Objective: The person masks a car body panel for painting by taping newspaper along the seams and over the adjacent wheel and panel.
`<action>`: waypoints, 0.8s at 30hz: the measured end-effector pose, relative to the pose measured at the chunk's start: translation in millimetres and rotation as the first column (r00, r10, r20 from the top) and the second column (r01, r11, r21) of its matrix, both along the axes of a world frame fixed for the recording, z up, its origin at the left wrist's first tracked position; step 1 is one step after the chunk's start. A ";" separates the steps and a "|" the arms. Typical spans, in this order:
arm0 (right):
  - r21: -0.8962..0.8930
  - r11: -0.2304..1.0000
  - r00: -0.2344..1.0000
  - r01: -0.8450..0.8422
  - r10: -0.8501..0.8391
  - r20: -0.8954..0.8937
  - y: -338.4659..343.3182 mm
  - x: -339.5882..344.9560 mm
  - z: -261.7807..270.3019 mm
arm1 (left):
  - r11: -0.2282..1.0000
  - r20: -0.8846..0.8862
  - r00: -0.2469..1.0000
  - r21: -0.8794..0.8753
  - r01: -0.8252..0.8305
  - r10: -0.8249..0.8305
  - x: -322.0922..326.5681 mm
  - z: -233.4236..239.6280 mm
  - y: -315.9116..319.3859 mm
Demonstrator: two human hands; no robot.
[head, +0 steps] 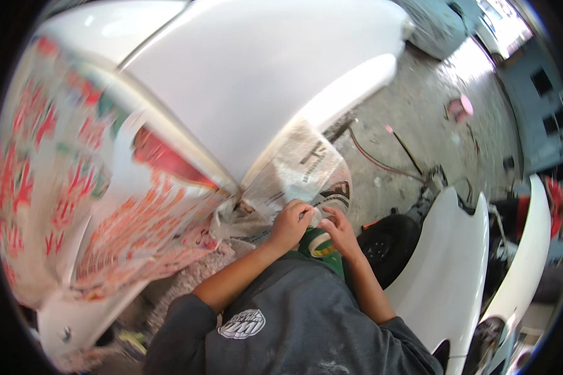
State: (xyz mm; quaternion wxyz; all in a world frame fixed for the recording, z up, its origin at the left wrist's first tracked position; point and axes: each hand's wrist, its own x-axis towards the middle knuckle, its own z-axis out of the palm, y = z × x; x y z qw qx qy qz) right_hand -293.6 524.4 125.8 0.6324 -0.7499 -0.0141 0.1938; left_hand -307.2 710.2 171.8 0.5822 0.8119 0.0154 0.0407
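My left hand point(291, 224) is in front of my waist, its fingers curled and thumb drawn in. Just to its right, my right hand point(341, 230) has bent fingers with a gap between thumb and forefinger. A small pale patch shows between the fingertips; whether either hand pinches something cannot be told. Below them, beside my right hand, is a roll of masking tape point(315, 244), partly hidden. Ahead stands a white car body panel point(262, 70), its lower edges bordered by cream tape. Newspaper point(309, 164) hangs from its right edge, and red-printed masking sheet point(126, 239) covers the area at left.
On the right stand loose white car body panels point(443, 276) beside a black wheel point(390, 246). A hose point(375, 161) runs over the concrete floor point(431, 112), where a pink stool point(460, 108) stands. A plastic-covered object point(431, 28) is behind.
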 end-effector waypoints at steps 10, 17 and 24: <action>-0.016 1.000 0.986 0.010 -0.013 -0.166 -59.2 37.9 -131.8 | 0.946 -0.460 0.852 0.071 0.317 -0.251 80.3 -123.0 -45.4; -0.217 0.973 0.974 -0.075 0.024 -0.225 -52.1 129.7 -228.2 | 0.926 -0.555 0.825 0.248 0.285 -0.106 158.0 -207.4 -71.4; -0.177 0.983 0.993 0.041 -0.060 -0.101 -48.3 253.7 -278.2 | 0.913 -0.557 0.830 0.346 0.216 0.015 236.9 -253.2 -62.8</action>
